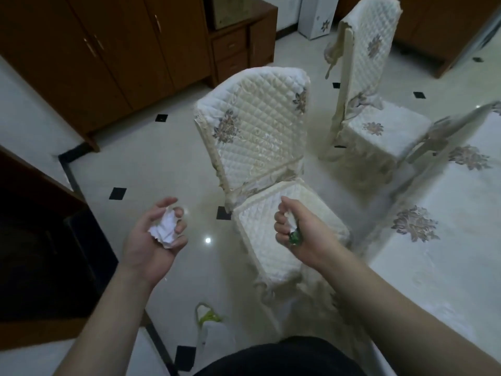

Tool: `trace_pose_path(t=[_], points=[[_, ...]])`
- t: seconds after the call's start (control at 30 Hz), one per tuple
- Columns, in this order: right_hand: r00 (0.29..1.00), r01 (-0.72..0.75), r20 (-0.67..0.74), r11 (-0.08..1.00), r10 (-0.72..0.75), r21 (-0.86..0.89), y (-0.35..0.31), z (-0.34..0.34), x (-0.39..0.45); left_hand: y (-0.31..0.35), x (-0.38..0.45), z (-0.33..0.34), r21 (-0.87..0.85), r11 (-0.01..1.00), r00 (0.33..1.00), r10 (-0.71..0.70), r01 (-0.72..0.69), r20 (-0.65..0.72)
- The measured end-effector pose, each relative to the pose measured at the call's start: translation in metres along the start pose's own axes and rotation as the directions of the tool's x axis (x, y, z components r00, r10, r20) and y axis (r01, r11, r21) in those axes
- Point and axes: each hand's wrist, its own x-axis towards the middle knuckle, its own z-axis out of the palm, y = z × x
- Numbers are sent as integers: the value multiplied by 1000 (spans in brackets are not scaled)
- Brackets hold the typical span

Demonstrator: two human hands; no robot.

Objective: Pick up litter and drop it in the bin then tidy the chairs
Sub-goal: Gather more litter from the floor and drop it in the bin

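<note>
My left hand (151, 237) is palm up over the floor, fingers curled around a crumpled white paper ball (165, 229). My right hand (298, 232) hovers over the near chair's seat, closed on a small white and green wrapper (294, 233). The near chair (260, 137), in a quilted cream cover with flower prints, stands angled away from the table. A second covered chair (379, 126) stands further back right. On the floor by my legs lies a white and yellow-green plastic bag (207, 325). No bin can be made out.
A table with a flowered cream cloth (447, 240) fills the right side. Brown wooden cabinets (113, 50) line the back left wall. A dark piece of furniture (40, 240) stands at the left. The tiled floor (151, 158) between them is glossy.
</note>
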Motion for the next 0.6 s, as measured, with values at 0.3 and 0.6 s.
trace_pose_path(t=[0.3, 0.6], points=[[999, 51, 14, 998, -51, 22, 1, 138, 92, 122, 79, -41, 33, 998, 997, -49, 47, 55], [998, 2, 62, 1000, -3, 19, -4, 221, 182, 200, 163, -80, 38, 998, 998, -45, 44, 37]])
